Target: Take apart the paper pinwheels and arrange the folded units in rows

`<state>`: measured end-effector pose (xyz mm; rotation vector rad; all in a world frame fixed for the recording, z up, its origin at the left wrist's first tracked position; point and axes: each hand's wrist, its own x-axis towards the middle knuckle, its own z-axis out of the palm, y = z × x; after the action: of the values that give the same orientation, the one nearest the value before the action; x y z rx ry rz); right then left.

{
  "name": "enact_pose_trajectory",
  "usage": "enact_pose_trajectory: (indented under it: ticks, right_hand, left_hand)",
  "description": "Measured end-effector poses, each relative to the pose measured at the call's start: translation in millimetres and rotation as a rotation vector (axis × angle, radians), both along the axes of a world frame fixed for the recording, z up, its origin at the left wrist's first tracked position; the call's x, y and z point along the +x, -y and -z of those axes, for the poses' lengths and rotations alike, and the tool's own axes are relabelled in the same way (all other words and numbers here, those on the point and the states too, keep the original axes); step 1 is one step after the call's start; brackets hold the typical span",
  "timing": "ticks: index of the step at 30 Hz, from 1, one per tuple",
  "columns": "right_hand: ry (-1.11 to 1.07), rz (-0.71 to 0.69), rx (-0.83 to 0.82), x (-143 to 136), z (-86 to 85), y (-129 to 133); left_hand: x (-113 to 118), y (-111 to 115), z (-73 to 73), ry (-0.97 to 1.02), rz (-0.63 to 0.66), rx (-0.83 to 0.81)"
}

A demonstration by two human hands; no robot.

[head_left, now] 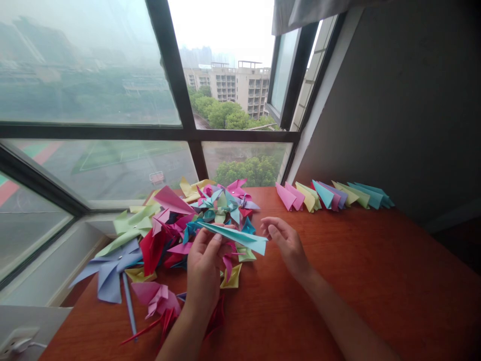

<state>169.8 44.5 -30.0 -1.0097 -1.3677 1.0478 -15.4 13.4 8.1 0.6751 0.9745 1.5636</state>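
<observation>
A light-blue paper airplane [240, 235] is pinched between the thumb and fingers of my left hand [206, 255], its nose pointing left and its tail toward the right. Just past the tail is my right hand [283, 243], with fingers curled loosely and apart, touching nothing. Beneath and behind the left hand spreads a pile of folded paper pieces. It includes a blue-grey pinwheel [118, 265] on a stick, a light-green pinwheel [133, 225], a pink folded piece [158, 298] and a yellow paper boat [232, 277].
A row of folded paper airplanes [330, 195] in pink, yellow, blue and purple lines the back right of the brown wooden table [356, 281]. Windows [240, 135] rise behind the table, one pane standing open. A dark wall [394, 110] is on the right, a socket [18, 343] lower left.
</observation>
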Motion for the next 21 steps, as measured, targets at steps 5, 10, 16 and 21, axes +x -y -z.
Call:
enact_pose_trajectory:
  ticks: [5, 10, 16, 21]
  right_hand:
    - [0.313, 0.092, 0.568, 1.6, -5.6, 12.3]
    - [0.396, 0.084, 0.615, -6.4, -2.5, 17.4]
    - [0.362, 0.051, 0.507, -8.6, -4.9, 13.3]
    - [0.329, 0.053, 0.373, -4.0, -4.7, 5.6]
  left_hand:
    - [0.5, -1.3, -2.8, 0.019, -0.034, -0.027]
    - [1.5, -1.9, -2.4, -0.023, -0.024, -0.047]
    - [0.9, -0.9, 3.6, -0.096, 0.057, -0.031]
    - [0.7, -0.6, 7.0, -0.132, 0.117, -0.022]
